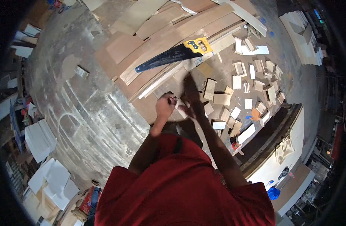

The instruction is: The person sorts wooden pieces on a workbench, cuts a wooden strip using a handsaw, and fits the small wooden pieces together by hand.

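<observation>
My left hand is closed around a small dark object, whose kind I cannot tell. Close beside it, my right hand is mostly in deep shadow, with its fingers towards the left hand. A narrow pale piece of wood shows between the two hands. Beyond them, a handsaw with a black blade and a yellow handle lies across long boards. Small wooden blocks lie just to the right of my right hand.
Many small wood offcuts are scattered over the floor on the right. A long dark-edged box or bench stands at the lower right. Stacked white panels are at the left, and more pale boards lean at the upper right.
</observation>
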Demonstrator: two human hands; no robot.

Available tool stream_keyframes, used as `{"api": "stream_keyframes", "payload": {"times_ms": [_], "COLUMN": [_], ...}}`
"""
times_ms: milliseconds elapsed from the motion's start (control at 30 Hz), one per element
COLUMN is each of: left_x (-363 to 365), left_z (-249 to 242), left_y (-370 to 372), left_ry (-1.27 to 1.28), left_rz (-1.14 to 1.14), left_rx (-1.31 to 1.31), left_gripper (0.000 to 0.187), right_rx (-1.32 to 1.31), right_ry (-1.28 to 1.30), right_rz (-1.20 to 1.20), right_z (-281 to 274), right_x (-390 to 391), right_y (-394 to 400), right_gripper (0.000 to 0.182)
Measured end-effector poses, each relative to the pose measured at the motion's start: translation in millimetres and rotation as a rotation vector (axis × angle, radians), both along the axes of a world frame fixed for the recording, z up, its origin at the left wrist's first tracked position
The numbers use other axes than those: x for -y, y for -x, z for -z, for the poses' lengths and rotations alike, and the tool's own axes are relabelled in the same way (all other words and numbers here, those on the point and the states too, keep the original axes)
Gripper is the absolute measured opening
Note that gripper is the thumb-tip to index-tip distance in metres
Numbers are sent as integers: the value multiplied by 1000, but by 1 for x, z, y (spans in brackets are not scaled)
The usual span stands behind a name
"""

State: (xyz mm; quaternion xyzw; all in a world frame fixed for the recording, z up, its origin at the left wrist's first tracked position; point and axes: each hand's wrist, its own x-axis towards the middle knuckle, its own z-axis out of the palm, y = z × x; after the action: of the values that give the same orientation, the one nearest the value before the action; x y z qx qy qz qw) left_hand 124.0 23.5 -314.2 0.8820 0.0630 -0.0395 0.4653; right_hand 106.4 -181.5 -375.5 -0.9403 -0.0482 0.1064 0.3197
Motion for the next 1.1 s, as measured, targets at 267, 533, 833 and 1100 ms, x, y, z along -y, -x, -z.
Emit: {"api": "stream_keyframes", "payload": {"times_ms": [267, 533, 833, 1100], "left_x": [-35, -55, -61, -58], "left_z": [-4, 9, -1, -7], "left_y": [-18, -14, -4, -10], "left_ry": [-612, -644, -599, -537], "left_rz": [-23, -7, 75, 119], "left_rx": [196, 109, 164, 56], "left_gripper": [45, 48, 23, 18], "right_rx": [1, 66, 93, 30], "right_ry": [124, 50, 42, -22], "right_rz": [97, 137, 183, 197], "right_z": [-68, -67, -68, -74], "right_x": [-24, 12, 13, 12], "right_y": [47, 56, 63, 64], "right_gripper": [73, 63, 61, 59]}}
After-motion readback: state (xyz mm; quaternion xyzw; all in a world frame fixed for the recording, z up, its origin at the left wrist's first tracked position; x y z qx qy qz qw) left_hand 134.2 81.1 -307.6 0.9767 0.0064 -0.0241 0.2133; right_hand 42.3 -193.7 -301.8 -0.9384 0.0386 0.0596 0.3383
